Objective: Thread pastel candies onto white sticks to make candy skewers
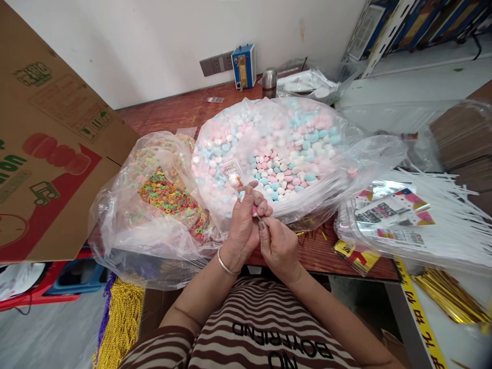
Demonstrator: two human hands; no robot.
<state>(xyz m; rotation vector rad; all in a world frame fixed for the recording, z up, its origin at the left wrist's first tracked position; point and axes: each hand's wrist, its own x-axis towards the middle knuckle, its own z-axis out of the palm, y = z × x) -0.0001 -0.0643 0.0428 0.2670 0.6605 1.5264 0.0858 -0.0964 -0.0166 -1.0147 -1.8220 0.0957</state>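
My left hand (pixel 245 215), with a bracelet at the wrist, is closed around a small printed clear bag (pixel 230 172). The bag's top sticks out past my thumb, and something pink shows between the fingers. Close against it, my right hand (pixel 280 246) pinches a thin, pale piece at the lower end of what the left hand holds; its kind is too small to make out. Just beyond both hands lies a large clear plastic sack of pink, white and blue candies (pixel 277 174). To the left is another clear sack of small colourful ring-shaped pieces (pixel 165 192).
A cardboard box (pixel 57 143) stands at the left. On the right, a clear tray (pixel 346 233) holds white sticks (pixel 449 215) and printed bags (pixel 392 207). Gold twist ties (pixel 449 294) lie below it. A metal flask (pixel 269 82) and blue device (pixel 244 66) stand at the back.
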